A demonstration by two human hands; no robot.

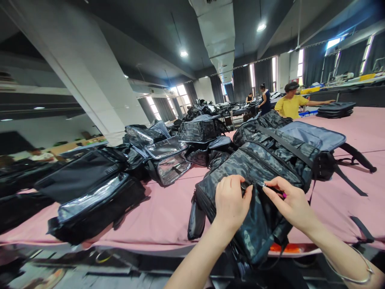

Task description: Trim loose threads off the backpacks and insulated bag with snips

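A dark camouflage backpack (pixel 264 160) lies on the pink-covered table (pixel 168 216) right in front of me, its flap thrown open to show a blue-grey lining. My left hand (pixel 231 202) is closed, pinching the fabric at the front pocket's zip. My right hand (pixel 293 204) is closed too, gripping a small tool with a metal tip and a pink end against the same spot. A thin bangle hangs on my right wrist.
Several black bags in clear plastic (pixel 99 196) are piled at the left and middle of the table. More bags (pixel 201 128) are stacked behind. A person in a yellow shirt (pixel 291 105) stands at the far right, others further back. A white pillar (pixel 90 80) rises at left.
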